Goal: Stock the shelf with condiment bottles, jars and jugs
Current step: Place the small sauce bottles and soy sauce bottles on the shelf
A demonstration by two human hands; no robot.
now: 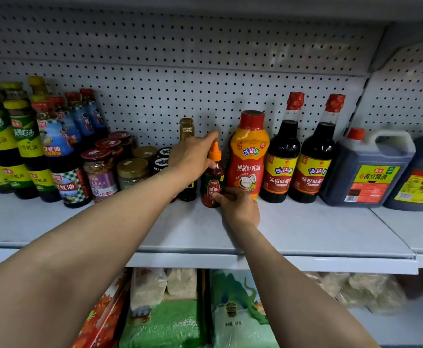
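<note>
A small red ketchup bottle (213,183) with an orange nozzle cap stands upright on the grey shelf (305,229), just left of a tall red and yellow oyster sauce bottle (249,156). My left hand (192,156) reaches in from the left and holds the ketchup bottle near its neck, forefinger stretched past the cap. My right hand (239,207) pinches the bottle's lower label from the right. A gold-capped dark bottle (186,129) stands behind my left hand, partly hidden.
Green and blue labelled sauce bottles (24,141) and several jars (99,172) fill the shelf's left. Two dark soy bottles (298,156) and two dark jugs (366,172) stand on the right. Bare shelf lies in front. Bags of rice (235,310) sit on the shelf below.
</note>
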